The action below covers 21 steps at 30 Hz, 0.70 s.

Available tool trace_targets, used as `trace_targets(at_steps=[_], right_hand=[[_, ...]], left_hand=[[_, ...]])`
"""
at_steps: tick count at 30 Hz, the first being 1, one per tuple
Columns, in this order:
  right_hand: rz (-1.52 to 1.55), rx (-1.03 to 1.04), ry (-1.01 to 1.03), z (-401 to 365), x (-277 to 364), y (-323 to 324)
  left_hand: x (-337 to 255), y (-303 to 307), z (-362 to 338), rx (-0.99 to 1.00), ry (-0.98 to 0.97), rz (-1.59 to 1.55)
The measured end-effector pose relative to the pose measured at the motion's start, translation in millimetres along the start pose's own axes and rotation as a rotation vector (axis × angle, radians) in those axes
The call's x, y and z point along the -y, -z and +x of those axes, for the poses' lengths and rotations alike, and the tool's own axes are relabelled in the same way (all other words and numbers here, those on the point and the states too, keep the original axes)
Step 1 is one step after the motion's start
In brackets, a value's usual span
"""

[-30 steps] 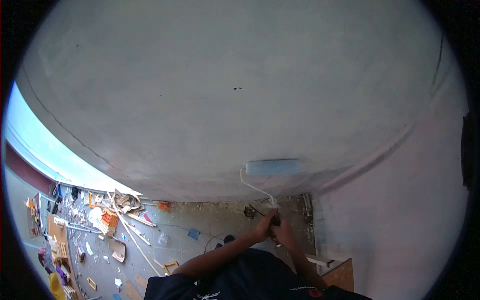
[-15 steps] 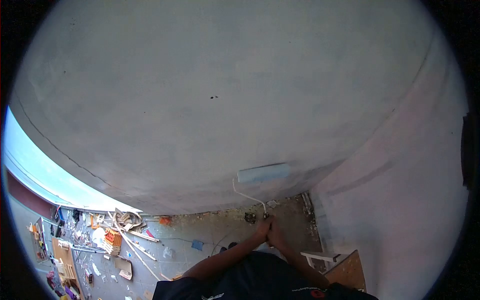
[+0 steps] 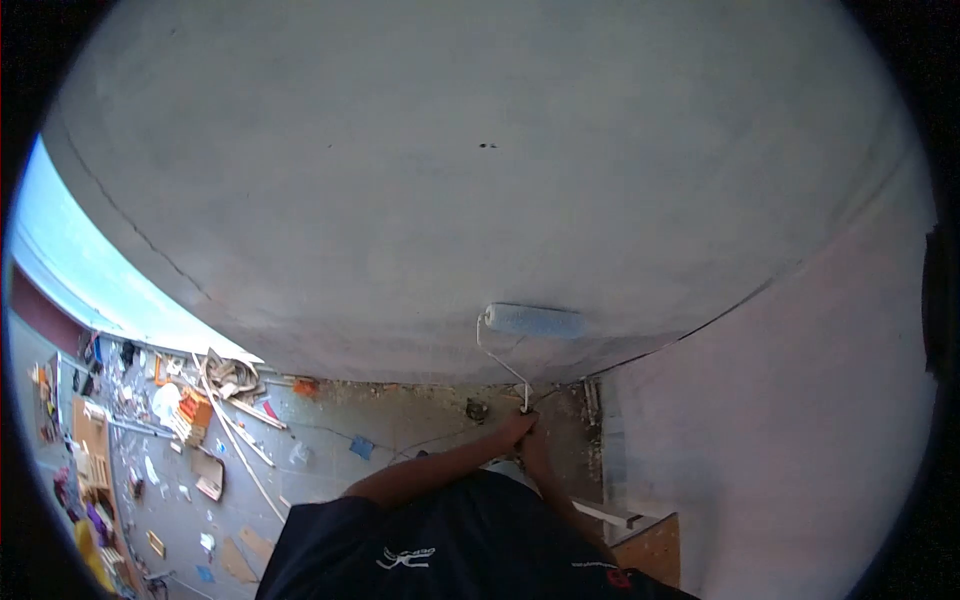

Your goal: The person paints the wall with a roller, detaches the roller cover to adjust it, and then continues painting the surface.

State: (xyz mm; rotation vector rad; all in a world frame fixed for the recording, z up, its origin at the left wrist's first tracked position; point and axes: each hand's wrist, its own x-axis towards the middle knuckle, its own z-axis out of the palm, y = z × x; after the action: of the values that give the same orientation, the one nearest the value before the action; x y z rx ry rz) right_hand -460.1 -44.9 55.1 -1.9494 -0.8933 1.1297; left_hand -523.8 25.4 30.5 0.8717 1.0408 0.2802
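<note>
A paint roller (image 3: 537, 321) with a pale blue sleeve lies level against the lower part of the grey wall (image 3: 400, 200). Its bent wire frame runs down to a handle that both hands hold close together. My left hand (image 3: 517, 427) is closed round the handle near its top. Just beside and partly below it, my right hand (image 3: 536, 440) is closed on the same handle. The handle itself is mostly hidden by the fingers.
A pinkish side wall (image 3: 800, 400) meets the grey wall at the right. A wooden board (image 3: 650, 550) stands low at the right. Long wooden strips (image 3: 240, 450), a cardboard box (image 3: 208, 474) and scattered debris lie on the floor at the left.
The view has shifted, so the floor and corner appear higher. The roller shows slightly higher in the picture, with its frame bent the same way. Both hands keep hold of the handle.
</note>
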Motion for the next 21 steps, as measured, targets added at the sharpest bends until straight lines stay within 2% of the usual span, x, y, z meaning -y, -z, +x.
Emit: trace_targets(at_steps=[2,3,5,6,9,11,14,15,17,18,20,21], right_hand=[[-0.198,-0.062,0.156,14,-24,-9],[-0.128,-0.091,0.202,14,-22,-10],[0.024,-0.153,0.284,-3,-4,-10],[-0.027,-0.172,0.276,-11,9,-6],[-0.169,-0.228,0.294,-26,58,10],[-0.229,-0.274,0.339,-26,78,20],[-0.285,-0.123,0.143,-9,57,26],[-0.267,-0.123,0.220,2,32,22],[-0.227,-0.122,0.375,22,-26,7],[-0.238,-0.108,0.318,17,-25,5],[-0.250,-0.084,0.210,10,-13,7],[-0.244,-0.142,0.254,7,-3,10]], left_hand=[[13,-7,11,-0.047,-0.034,-0.006],[15,-7,13,-0.072,-0.052,-0.002],[10,-5,7,-0.064,-0.186,0.186],[5,-6,2,-0.059,-0.254,0.282],[-38,-22,-22,-0.140,-0.291,0.285],[-44,-32,-10,-0.187,-0.351,0.331],[-5,-23,31,-0.127,-0.366,0.455],[9,-19,40,-0.089,-0.361,0.501],[16,-20,32,-0.117,-0.240,0.230],[15,-20,22,-0.129,-0.174,0.102],[-3,-18,2,-0.081,-0.248,0.155],[-12,-17,-6,-0.057,-0.284,0.184]])
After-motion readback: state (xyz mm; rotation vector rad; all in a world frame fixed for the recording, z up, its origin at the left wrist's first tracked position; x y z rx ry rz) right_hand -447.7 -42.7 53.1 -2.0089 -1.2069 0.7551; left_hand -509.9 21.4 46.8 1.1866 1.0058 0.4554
